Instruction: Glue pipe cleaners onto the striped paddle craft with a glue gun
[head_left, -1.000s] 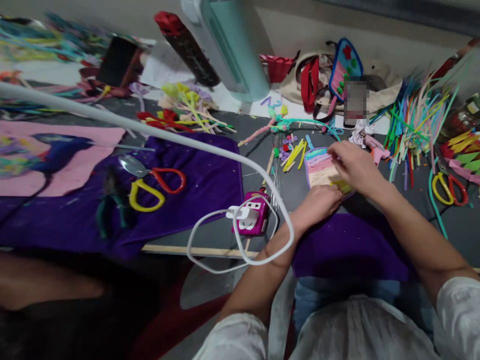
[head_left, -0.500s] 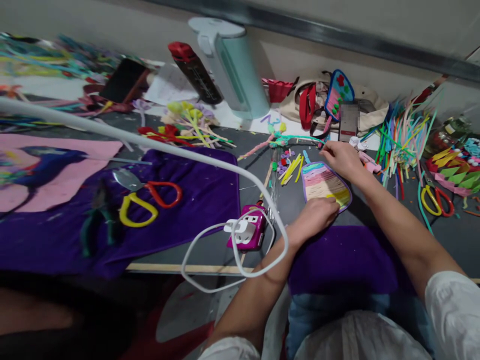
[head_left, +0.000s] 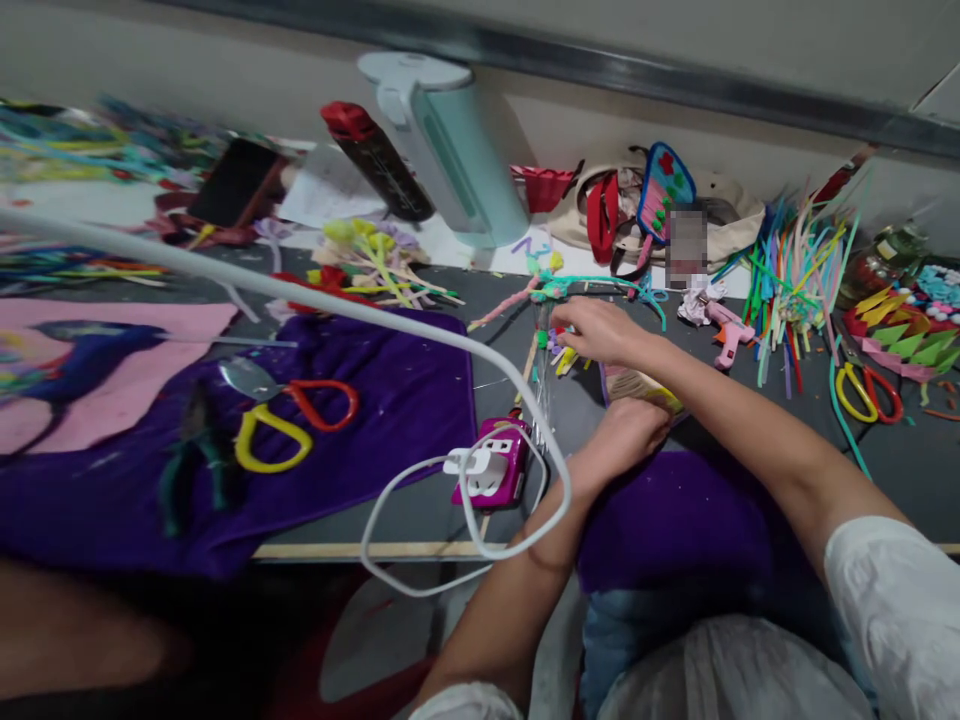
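Note:
My left hand is closed at the lower edge of a striped, purple-rimmed craft piece, which lies on the grey table and is partly covered by my right arm. My right hand reaches over small coloured beads and yellow strips; its fingers are curled and their tips are hard to make out. Just above that hand is a teal and pink twisted pipe-cleaner piece. A purple cloth lies below my left hand.
A white cable loops over a magenta power block by my left forearm. Scissors and pliers lie left. A glue gun, pipe cleaners and more scissors are right. A jug stands behind.
My right hand has moved left, from the end of the teal pipe cleaner to above the beads, its forearm now covering part of the striped piece. My left hand stays near the lower edge.

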